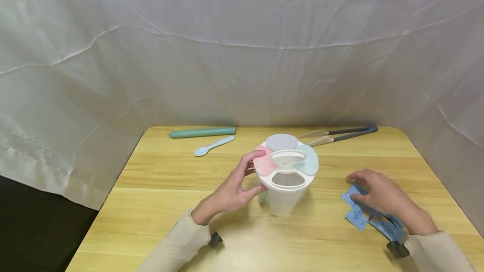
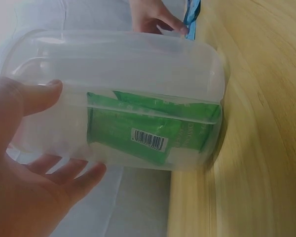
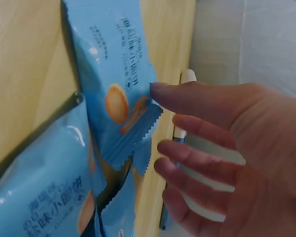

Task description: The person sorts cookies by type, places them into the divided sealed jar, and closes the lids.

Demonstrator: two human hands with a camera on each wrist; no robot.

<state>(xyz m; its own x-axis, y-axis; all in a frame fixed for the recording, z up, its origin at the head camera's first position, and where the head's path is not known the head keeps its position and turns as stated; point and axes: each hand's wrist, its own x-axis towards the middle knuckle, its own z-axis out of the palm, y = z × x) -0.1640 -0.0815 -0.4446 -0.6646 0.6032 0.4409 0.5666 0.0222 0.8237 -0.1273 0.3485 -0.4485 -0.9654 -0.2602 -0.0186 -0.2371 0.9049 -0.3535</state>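
A clear divided storage container (image 1: 282, 200) stands upright on the table, its white lid bearing pink, grey and mint flaps. The front lid opening (image 1: 288, 179) is uncovered. My left hand (image 1: 236, 190) grips the container's left side, thumb in front and fingers behind. Through the wall in the left wrist view, green snack packets (image 2: 133, 128) show in one compartment. At the right, my right hand (image 1: 382, 194) is over several blue biscuit packets (image 1: 356, 217). In the right wrist view its thumb touches the edge of one blue packet (image 3: 111, 74); the other fingers are spread and loosely bent.
Toward the back left lie a green rolled stick-like item (image 1: 202, 132) and a pale blue spoon (image 1: 214, 146). Tongs (image 1: 351, 133) with dark handles and beige tips lie behind the container. A pale cloth (image 1: 242, 74) hangs along the table's back edge and sides.
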